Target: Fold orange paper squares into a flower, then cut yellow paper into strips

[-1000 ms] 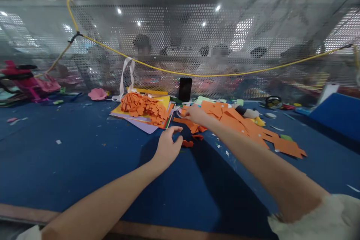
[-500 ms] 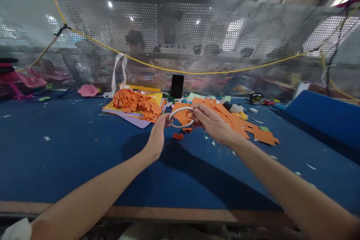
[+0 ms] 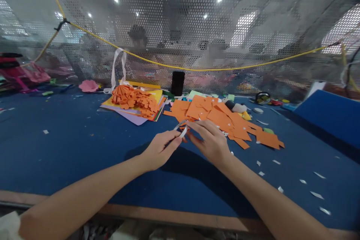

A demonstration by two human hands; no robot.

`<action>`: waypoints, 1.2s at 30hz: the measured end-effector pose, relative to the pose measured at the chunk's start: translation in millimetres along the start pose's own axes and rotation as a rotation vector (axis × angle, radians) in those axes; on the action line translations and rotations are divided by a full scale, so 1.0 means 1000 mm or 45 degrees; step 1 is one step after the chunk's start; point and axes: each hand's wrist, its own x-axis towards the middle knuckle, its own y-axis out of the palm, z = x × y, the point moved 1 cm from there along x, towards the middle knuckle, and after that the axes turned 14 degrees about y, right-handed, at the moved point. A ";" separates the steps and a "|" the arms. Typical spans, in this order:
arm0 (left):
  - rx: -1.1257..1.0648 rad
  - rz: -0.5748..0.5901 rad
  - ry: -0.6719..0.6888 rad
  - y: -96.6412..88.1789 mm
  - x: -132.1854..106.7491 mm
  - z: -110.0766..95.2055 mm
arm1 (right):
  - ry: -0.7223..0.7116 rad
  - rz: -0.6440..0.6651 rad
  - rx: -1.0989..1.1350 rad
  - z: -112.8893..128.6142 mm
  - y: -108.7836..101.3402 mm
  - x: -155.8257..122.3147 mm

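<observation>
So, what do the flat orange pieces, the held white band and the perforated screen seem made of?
Flat orange pieces: matte paper or card, crisp edges. White band: perhaps plastic or tape, smooth-looking and curved, but unclear. Perforated screen: probably metal, grey sheen.

The table (image 3: pixel 78 165) has a dark blue top with a bare brown strip along its near edge. Left of centre lies a stack of coloured paper sheets (image 3: pixel 133 117), purple at the bottom. To its right spread flat, overlapping orange paper pieces (image 3: pixel 239 127). A black phone (image 3: pixel 177 83) stands upright at the back, and a pink paper flower (image 3: pixel 89 86) sits farther left. A tape roll (image 3: pixel 262 98) and a white disc (image 3: pixel 258 111) are at the right rear; white paper scraps (image 3: pixel 317 195) litter the right front.
</observation>
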 end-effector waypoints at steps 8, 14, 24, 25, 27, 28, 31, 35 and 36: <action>-0.288 0.146 0.081 0.003 0.000 -0.010 | 0.218 -0.024 -0.056 0.004 -0.001 -0.004; -0.183 0.181 0.090 0.003 -0.002 -0.015 | 0.774 0.343 0.526 0.008 0.008 -0.004; -0.052 0.135 0.217 0.005 -0.005 -0.012 | 0.639 0.245 0.418 0.013 0.008 -0.008; -0.041 0.128 0.249 0.005 -0.005 -0.012 | 0.732 0.274 0.497 0.013 0.010 -0.008; -0.031 0.108 0.317 0.005 -0.004 -0.013 | 0.888 0.328 0.668 0.012 0.015 -0.007; -0.030 0.098 0.348 0.005 -0.004 -0.014 | 0.948 0.361 0.744 0.011 0.017 -0.006; -0.025 0.061 0.385 0.004 -0.005 -0.014 | 1.046 0.476 0.872 0.011 0.022 -0.005; -0.019 0.062 0.332 0.004 -0.006 -0.010 | 0.876 0.327 0.757 0.013 0.017 -0.007; -0.014 0.061 0.343 0.005 -0.006 -0.009 | 0.801 0.260 0.681 0.013 0.015 -0.008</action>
